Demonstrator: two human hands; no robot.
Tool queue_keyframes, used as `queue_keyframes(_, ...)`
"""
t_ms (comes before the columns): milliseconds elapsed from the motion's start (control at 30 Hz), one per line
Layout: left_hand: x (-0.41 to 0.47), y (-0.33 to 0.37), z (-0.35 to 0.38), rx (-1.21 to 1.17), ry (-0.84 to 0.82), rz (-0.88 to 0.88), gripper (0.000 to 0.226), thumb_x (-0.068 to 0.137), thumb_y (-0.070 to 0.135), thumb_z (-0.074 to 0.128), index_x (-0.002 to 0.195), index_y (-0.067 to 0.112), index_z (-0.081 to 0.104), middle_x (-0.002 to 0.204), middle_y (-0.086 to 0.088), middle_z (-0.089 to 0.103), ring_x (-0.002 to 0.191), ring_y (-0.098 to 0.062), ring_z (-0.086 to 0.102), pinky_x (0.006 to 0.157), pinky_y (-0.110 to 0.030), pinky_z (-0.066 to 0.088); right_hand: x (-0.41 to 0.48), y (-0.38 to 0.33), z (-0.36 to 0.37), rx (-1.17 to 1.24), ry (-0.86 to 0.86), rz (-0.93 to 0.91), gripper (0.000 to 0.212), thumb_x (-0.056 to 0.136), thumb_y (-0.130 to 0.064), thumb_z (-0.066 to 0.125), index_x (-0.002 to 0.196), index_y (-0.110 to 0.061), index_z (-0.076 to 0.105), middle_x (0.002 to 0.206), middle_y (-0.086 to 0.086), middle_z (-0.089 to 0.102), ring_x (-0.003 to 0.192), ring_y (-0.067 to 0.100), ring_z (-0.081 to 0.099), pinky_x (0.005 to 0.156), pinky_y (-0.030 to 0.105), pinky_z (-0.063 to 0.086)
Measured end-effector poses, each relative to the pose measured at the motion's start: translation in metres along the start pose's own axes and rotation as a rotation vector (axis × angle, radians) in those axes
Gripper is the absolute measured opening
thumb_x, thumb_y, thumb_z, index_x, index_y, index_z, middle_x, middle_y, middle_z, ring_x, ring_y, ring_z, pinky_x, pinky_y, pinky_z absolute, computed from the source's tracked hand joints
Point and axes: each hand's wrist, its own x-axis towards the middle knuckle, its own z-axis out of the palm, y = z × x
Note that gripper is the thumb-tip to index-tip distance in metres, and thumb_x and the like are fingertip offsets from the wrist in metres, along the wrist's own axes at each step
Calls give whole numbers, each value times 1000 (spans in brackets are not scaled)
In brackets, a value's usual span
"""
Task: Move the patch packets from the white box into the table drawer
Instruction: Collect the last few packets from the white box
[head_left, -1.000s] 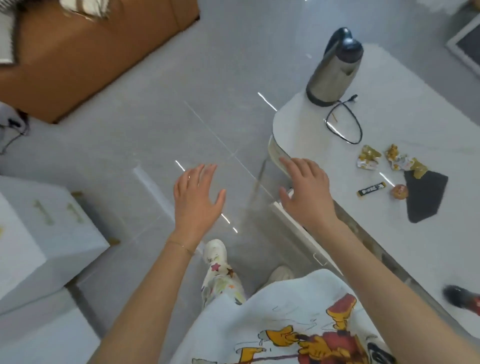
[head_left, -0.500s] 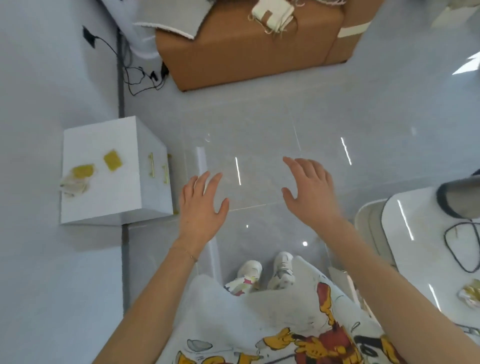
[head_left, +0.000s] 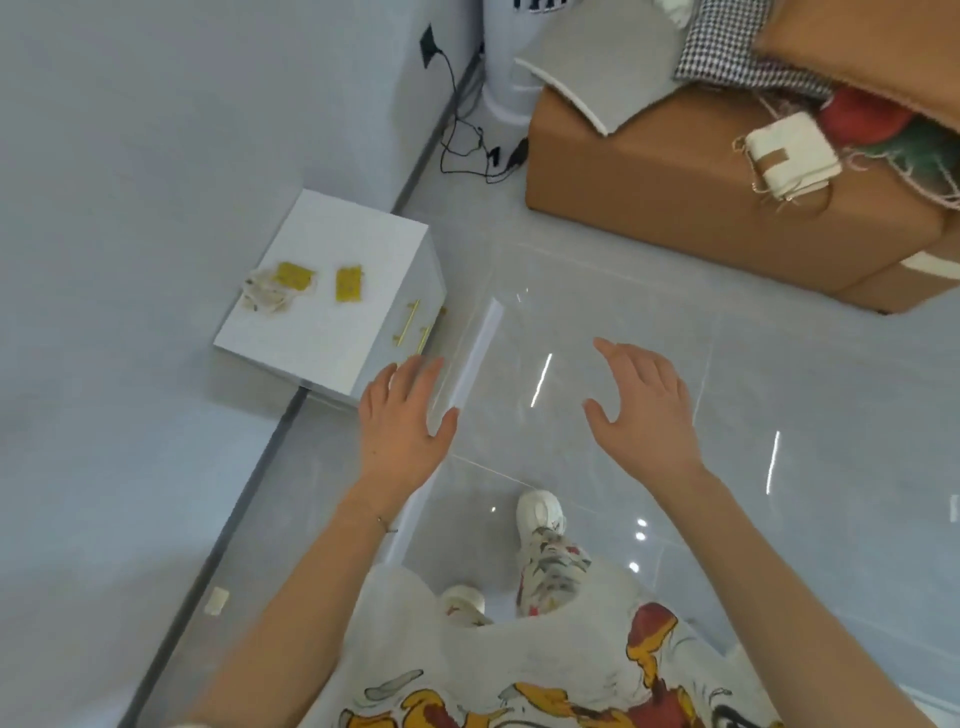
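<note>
Yellow packets (head_left: 348, 283): flat on white box (head_left: 332, 332), far left.
Left hand (head_left: 402, 421): fingers spread, empty.
Right hand (head_left: 644, 415): fingers spread, empty.
Risk: thin packets likely slip a hasty pinch.

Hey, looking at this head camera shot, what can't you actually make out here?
- Table drawer: nowhere in the head view, out of frame.
- Yellow packets: print too small and blurred to read.
- Pale crumpled pile beside them: too blurred to tell whether it holds more packets.
- White box: inside hidden by its own walls.
- White cylinder: dark lettering cut off by the top edge.
</note>
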Motion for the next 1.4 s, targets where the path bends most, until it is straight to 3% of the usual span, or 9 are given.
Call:
queue_keyframes(333, 40, -19, -7, -57, 66, -224, 67, 86, 57, 34, 144, 25, 41, 148, -8, 42, 139, -35, 33, 115, -51, 25, 86, -22, 3, -32, -159, -196, 64, 87, -28, 62, 145, -23, 37, 140, 3, 45, 134, 26, 33, 111, 42, 25)
queue_keyframes(600, 78, -81, -25, -104, 161, -420, 66, 86, 55, 37, 144, 24, 43, 148, -8, 43, 138, -35, 35, 114, -51, 26, 177, -102, 35, -52, -246, -387, 64, 87, -26, 61, 146, -21, 37, 141, 4, 45, 134, 26, 32, 112, 41, 25)
queue_keyframes(733, 108, -127, -31, -133, 170, -498, 61, 89, 47, 49, 145, 25, 40, 150, -7, 39, 140, -34, 30, 115, -50, 24, 228, -147, 67, -78, -281, -449, 64, 87, -26, 61, 146, -22, 36, 143, 5, 43, 135, 26, 31, 113, 42, 25)
queue_keyframes(933, 150, -196, -38, -179, 198, -597, 62, 86, 50, 45, 142, 23, 44, 150, -8, 40, 139, -34, 31, 114, -51, 24, 285, -196, 118, -119, -370, -484, 71, 84, -21, 65, 148, -24, 32, 144, 2, 42, 135, 23, 32, 111, 37, 25)
queue_keyframes(1133, 188, -257, -16, -220, 191, -678, 66, 88, 56, 36, 145, 22, 39, 148, -10, 43, 137, -34, 35, 111, -55, 30, 321, -201, 169, -143, -433, -463, 72, 82, -19, 70, 145, -21, 35, 142, 5, 44, 132, 26, 37, 109, 41, 33)
queue_keyframes(1233, 202, -281, 7, -257, 203, -722, 67, 88, 55, 36, 146, 22, 37, 147, -8, 45, 136, -31, 37, 111, -53, 31, 346, -201, 206, -101, -502, -442, 73, 82, -16, 70, 146, -21, 35, 144, 5, 43, 132, 25, 36, 109, 36, 30)
queue_keyframes(1400, 230, -328, 66, -317, 160, -836, 69, 88, 56, 36, 149, 26, 32, 150, -3, 42, 140, -28, 34, 114, -50, 27, 407, -209, 308, -228, -704, -531, 78, 86, -24, 65, 151, -27, 21, 159, 4, 18, 146, 25, 15, 116, 40, 18)
